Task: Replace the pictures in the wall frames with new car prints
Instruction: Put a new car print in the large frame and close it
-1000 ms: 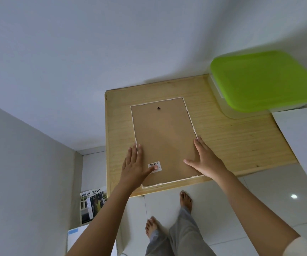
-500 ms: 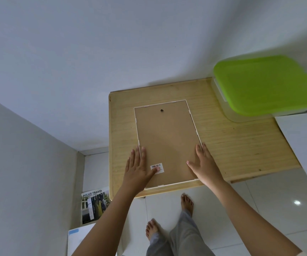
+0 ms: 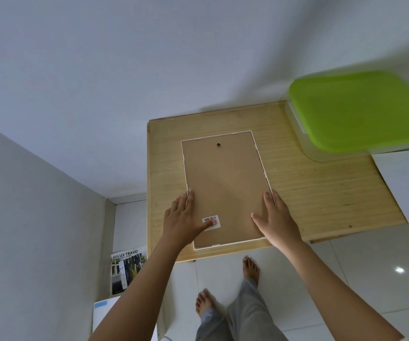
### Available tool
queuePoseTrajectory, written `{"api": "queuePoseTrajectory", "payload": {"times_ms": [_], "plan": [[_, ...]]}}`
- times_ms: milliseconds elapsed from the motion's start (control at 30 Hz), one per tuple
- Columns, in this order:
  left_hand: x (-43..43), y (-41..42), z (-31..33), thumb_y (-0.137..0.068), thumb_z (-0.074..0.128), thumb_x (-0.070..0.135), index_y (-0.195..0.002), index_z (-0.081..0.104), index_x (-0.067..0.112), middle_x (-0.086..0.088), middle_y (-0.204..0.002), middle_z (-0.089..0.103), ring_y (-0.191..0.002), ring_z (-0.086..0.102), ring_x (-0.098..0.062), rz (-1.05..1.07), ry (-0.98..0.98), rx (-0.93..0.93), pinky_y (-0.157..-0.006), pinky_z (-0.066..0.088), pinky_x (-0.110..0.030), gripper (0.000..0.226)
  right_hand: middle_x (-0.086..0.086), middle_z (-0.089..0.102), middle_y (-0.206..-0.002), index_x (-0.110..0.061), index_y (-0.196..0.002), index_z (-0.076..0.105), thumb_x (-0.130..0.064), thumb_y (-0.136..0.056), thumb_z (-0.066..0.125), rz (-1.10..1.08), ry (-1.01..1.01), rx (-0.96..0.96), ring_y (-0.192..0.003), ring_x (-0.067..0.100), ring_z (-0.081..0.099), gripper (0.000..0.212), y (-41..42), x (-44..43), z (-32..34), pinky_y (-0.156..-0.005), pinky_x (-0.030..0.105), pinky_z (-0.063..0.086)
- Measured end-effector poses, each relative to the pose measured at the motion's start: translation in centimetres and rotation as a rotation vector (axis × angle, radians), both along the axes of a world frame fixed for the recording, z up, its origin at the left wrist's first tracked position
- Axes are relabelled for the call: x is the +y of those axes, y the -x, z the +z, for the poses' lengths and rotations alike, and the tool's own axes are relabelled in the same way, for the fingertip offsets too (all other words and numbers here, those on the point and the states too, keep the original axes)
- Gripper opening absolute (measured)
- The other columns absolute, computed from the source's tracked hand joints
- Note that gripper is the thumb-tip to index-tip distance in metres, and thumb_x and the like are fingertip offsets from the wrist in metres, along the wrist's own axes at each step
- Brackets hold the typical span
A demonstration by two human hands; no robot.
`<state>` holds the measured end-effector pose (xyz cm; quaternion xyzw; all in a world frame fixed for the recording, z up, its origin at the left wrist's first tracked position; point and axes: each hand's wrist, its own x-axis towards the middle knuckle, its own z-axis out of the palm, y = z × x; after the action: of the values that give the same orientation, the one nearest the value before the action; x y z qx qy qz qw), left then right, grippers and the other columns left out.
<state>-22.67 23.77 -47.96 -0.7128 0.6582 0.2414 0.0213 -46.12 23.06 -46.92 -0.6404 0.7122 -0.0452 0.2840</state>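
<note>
Both hands (image 3: 182, 217) press flat on the face-down frame (image 3: 223, 185).

A wooden desk (image 3: 321, 193) is set against the wall. A white picture frame (image 3: 223, 183) is laid face down on it, brown backing upward. A green-lidded container (image 3: 356, 112) is placed at its far right corner, and a white sheet (image 3: 407, 188) is seen over its right end.

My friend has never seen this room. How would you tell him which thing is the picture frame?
Find the wooden table against the wall. Lying flat on it, left of the green-lidded box, is the picture frame, face down. Only it shows a brown back with a thin white edge, a small hole and a barcode sticker.
</note>
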Motion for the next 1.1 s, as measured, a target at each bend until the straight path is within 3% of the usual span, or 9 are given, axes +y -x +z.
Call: {"api": "queuePoseTrajectory", "payload": {"times_ms": [300, 467, 533, 600, 700, 800, 900, 1000, 1100], "plan": [[-0.1, 0.2, -0.2, -0.076, 0.045, 0.074, -0.147, -0.013, 0.022, -0.001, -0.157, -0.005, -0.144, -0.002, -0.022, 0.032, -0.059, 0.067, -0.114, 0.011, -0.043, 0.106, -0.002, -0.001, -0.158, -0.018, -0.148, 0.012, -0.033, -0.093, 0.05, -0.069, -0.046, -0.122, -0.144, 0.018, 0.011, 0.069, -0.6, -0.2, 0.3, -0.111, 0.032, 0.023], [0.1, 0.4, -0.3, -0.079, 0.047, 0.069, -0.147, -0.014, 0.022, -0.001, -0.157, -0.009, -0.144, -0.009, -0.02, 0.066, -0.054, 0.129, -0.115, 0.005, -0.043, 0.102, 0.004, 0.023, -0.152, -0.009, -0.145, 0.025, -0.015, -0.083, 0.065, -0.258, -0.003, -0.246, -0.14, 0.02, 0.024, 0.074, -0.8, -1.4, 0.3, -0.11, 0.028, 0.023], [0.3, 0.5, -0.3, -0.082, 0.045, 0.066, -0.147, -0.014, 0.021, -0.001, -0.157, -0.012, -0.144, -0.012, -0.019, 0.065, -0.037, 0.129, -0.115, 0.002, -0.041, 0.1, 0.007, 0.039, -0.143, -0.01, -0.14, 0.037, -0.011, -0.078, 0.069, -0.3, 0.026, -0.305, -0.132, 0.023, 0.037, 0.07, -0.5, -1.9, 0.3, -0.107, 0.031, 0.031], [0.7, 0.4, -0.6, -0.085, 0.042, 0.063, -0.146, -0.016, 0.019, -0.001, -0.156, -0.016, -0.143, -0.016, -0.017, 0.048, -0.019, 0.132, -0.115, -0.003, -0.037, 0.095, 0.006, 0.056, -0.116, -0.011, -0.126, 0.051, -0.006, -0.073, 0.07, -0.357, 0.071, -0.38, -0.111, 0.022, 0.053, 0.057, 0.1, -2.3, 0.4, -0.095, 0.031, 0.042], [1.3, 0.3, -1.3, -0.089, 0.035, 0.06, -0.144, -0.021, 0.018, -0.001, -0.154, -0.022, -0.141, -0.022, -0.016, 0.01, 0.011, 0.133, -0.114, -0.01, -0.034, 0.089, 0.001, 0.062, -0.094, -0.01, -0.118, 0.058, -0.001, -0.076, 0.067, -0.402, 0.104, -0.503, -0.087, 0.016, 0.056, 0.044, 0.8, -2.7, 0.9, -0.08, 0.024, 0.043], [1.6, 0.1, -1.9, -0.091, 0.03, 0.061, -0.143, -0.023, 0.019, 0.001, -0.153, -0.025, -0.138, -0.027, -0.013, -0.005, 0.028, 0.141, -0.114, -0.012, -0.032, 0.085, 0.001, 0.063, -0.12, -0.015, -0.126, 0.054, -0.008, -0.084, 0.061, -0.363, 0.088, -0.608, -0.11, 0.015, 0.058, 0.044, 0.8, -2.6, 0.3, -0.093, 0.024, 0.042], [1.6, 0.0, -2.0, -0.08, 0.018, 0.077, -0.142, -0.024, 0.021, 0.002, -0.153, -0.025, -0.135, -0.029, -0.009, -0.01, 0.031, 0.144, -0.113, -0.013, -0.031, 0.093, -0.001, 0.041, -0.144, -0.014, -0.141, 0.037, -0.011, -0.091, 0.055, -0.358, 0.062, -0.682, -0.135, 0.013, 0.036, 0.053, 0.9, -2.2, -0.2, -0.109, 0.023, 0.026], [1.8, -0.1, -1.7, -0.076, 0.017, 0.081, -0.144, -0.019, 0.022, 0.002, -0.155, -0.021, -0.139, -0.024, -0.011, 0.01, 0.047, 0.186, -0.114, -0.01, -0.031, 0.097, -0.001, 0.041, -0.145, -0.015, -0.141, 0.036, -0.013, -0.092, 0.055, -0.305, 0.091, -0.752, -0.134, 0.011, 0.037, 0.052, 1.3, -2.2, 0.5, -0.113, 0.03, 0.027], [2.0, 0.4, -0.8, -0.084, 0.037, 0.068, -0.148, -0.007, 0.023, 0.002, -0.156, -0.016, -0.141, -0.023, -0.013, 0.114, 0.058, 0.294, -0.115, -0.004, -0.036, 0.09, -0.004, 0.054, -0.131, -0.016, -0.139, 0.041, -0.011, -0.091, 0.057, -0.282, 0.14, -0.825, -0.118, 0.004, 0.051, 0.051, 1.2, -2.4, 2.5, -0.104, 0.024, 0.036]]}}
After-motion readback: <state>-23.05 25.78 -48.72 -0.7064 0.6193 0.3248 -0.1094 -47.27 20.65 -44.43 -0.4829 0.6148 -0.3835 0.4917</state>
